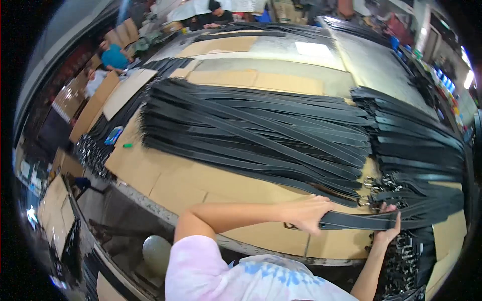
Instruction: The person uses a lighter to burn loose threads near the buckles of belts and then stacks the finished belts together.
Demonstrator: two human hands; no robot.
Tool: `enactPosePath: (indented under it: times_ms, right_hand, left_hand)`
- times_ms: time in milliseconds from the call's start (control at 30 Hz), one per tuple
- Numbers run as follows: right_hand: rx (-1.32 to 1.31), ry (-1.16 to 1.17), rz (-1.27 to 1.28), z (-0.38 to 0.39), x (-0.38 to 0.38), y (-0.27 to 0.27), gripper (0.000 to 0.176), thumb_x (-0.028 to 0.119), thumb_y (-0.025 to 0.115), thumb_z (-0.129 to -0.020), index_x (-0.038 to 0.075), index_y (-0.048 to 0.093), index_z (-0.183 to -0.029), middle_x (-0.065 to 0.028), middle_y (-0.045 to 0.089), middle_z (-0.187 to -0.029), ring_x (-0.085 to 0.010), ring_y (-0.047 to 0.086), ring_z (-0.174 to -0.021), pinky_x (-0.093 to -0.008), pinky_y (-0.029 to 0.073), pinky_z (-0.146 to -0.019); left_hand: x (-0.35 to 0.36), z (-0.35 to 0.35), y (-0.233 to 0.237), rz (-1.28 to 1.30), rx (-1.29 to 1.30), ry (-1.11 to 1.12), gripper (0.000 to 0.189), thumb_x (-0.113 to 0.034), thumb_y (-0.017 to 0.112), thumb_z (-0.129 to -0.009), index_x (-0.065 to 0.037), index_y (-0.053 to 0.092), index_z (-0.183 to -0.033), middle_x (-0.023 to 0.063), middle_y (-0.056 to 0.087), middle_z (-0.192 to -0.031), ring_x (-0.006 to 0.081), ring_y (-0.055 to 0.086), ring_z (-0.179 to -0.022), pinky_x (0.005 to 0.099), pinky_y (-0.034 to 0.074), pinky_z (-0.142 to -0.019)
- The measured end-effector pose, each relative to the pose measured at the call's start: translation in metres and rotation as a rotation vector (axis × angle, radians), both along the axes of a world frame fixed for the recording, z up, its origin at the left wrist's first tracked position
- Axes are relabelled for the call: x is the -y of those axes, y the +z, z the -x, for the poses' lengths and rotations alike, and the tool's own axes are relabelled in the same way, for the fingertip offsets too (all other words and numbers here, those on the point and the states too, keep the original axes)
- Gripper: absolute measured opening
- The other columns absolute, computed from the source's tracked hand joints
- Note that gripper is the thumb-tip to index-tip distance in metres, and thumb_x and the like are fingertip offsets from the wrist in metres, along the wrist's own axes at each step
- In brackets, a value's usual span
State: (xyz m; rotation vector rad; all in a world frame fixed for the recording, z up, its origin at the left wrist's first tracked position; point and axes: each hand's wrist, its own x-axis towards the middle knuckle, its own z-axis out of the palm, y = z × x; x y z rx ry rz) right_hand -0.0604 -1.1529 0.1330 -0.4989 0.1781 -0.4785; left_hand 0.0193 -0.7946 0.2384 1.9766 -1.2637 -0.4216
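Observation:
My left hand is closed over one end of a black belt strap that lies across the near edge of the cardboard-covered table. At the strap's other end, my right hand grips it from below, next to a cluster of metal buckles. Just beyond both hands, a wide spread of black belts lies flat.
A second thick stack of black belts lies at the right, with more hanging off the table edge. A blue object and a green pen lie at the left. People sit at the far left and back.

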Motion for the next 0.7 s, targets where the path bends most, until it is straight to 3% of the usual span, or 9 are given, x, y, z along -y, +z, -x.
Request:
enactPosePath:
  times_ms: [67,100,200,267,333,467,533,567,700]
  right_hand:
    - [0.04,0.069,-0.023,-0.004,0.038,-0.029,0.03,0.017,0.055,-0.091,-0.008,0.057,-0.108,-0.0189,0.065,-0.103,-0.0319,0.061,-0.106,-0.0496,0.038,-0.11]
    - [-0.086,-0.029,-0.039,-0.007,0.032,-0.01,0.031,0.014,0.056,-0.09,-0.008,0.054,-0.111,-0.0178,0.065,-0.099,-0.0293,0.064,-0.093,-0.0487,0.042,-0.107]
    - [0.092,0.098,-0.019,-0.015,0.08,-0.015,0.038,0.014,0.057,-0.088,-0.013,0.05,-0.114,-0.0225,0.063,-0.104,-0.0346,0.059,-0.108,-0.0499,0.034,-0.113]
    - [0.237,0.226,0.05,-0.022,0.106,-0.013,0.045,0.014,0.055,-0.089,-0.015,0.045,-0.122,-0.0244,0.058,-0.114,-0.0372,0.047,-0.124,-0.0492,0.022,-0.118]
    - [0.233,0.253,0.056,-0.026,0.105,0.005,0.048,0.012,0.055,-0.089,-0.015,0.043,-0.126,-0.0244,0.056,-0.119,-0.0375,0.041,-0.13,-0.0475,0.02,-0.119]
    - [0.228,0.204,0.025,-0.038,0.122,0.013,0.044,0.004,0.054,-0.087,-0.014,0.045,-0.127,-0.0222,0.057,-0.121,-0.0342,0.045,-0.127,-0.0449,0.025,-0.117]
    - [-0.055,-0.051,0.175,-0.039,0.119,0.019,0.041,0.003,0.054,-0.089,-0.011,0.048,-0.127,-0.019,0.058,-0.118,-0.0292,0.049,-0.122,-0.042,0.03,-0.114]
    - [0.059,0.22,0.302,-0.042,0.115,0.012,0.039,0.002,0.054,-0.091,-0.006,0.049,-0.129,-0.0154,0.059,-0.118,-0.0253,0.051,-0.118,-0.0398,0.033,-0.111]
    - [-0.023,0.155,0.185,-0.041,0.01,0.008,0.038,0.002,0.053,-0.094,-0.003,0.048,-0.132,-0.0124,0.057,-0.122,-0.0248,0.052,-0.116,-0.0409,0.034,-0.111]
  left_hand:
    - [-0.066,0.004,-0.004,-0.077,0.097,0.075,0.056,-0.019,0.073,-0.063,0.001,0.054,-0.111,0.025,0.063,-0.096,0.0391,0.062,-0.095,0.0465,0.048,-0.079]
    - [-0.097,0.005,-0.004,-0.16,-0.046,0.12,0.059,-0.018,0.073,-0.063,-0.001,0.053,-0.116,0.0244,0.063,-0.1,0.0393,0.061,-0.098,0.0465,0.047,-0.082]
    - [-0.19,0.003,-0.004,-0.179,-0.238,0.157,0.064,-0.017,0.073,-0.064,-0.005,0.05,-0.123,0.0226,0.06,-0.106,0.039,0.058,-0.103,0.0462,0.045,-0.088]
    - [-0.264,-0.001,-0.06,-0.24,0.027,0.228,0.057,-0.018,0.075,-0.063,-0.004,0.054,-0.114,0.0205,0.061,-0.099,0.0372,0.059,-0.098,0.0453,0.047,-0.086]
    - [-0.326,-0.004,-0.059,-0.484,0.099,0.27,0.049,-0.017,0.075,-0.061,-0.005,0.058,-0.106,0.0182,0.061,-0.096,0.0369,0.059,-0.095,0.0442,0.047,-0.084]
    - [-0.462,0.0,-0.082,-0.654,0.215,0.423,0.043,-0.014,0.073,-0.06,-0.007,0.062,-0.1,0.0182,0.062,-0.102,0.0371,0.059,-0.1,0.0456,0.05,-0.082]
    - [-0.519,0.005,-0.089,-0.712,0.17,0.488,0.041,-0.013,0.072,-0.06,-0.009,0.063,-0.1,0.0169,0.062,-0.102,0.0368,0.06,-0.1,0.0453,0.05,-0.082]
    - [-0.539,0.007,-0.089,-0.766,0.169,0.51,0.039,-0.012,0.071,-0.061,-0.01,0.063,-0.099,0.0158,0.062,-0.103,0.036,0.06,-0.1,0.045,0.05,-0.082]
    - [-0.594,0.012,-0.071,-1.023,0.194,0.624,0.035,-0.01,0.07,-0.063,-0.013,0.065,-0.097,0.0117,0.063,-0.102,0.0335,0.061,-0.1,0.0444,0.05,-0.083]
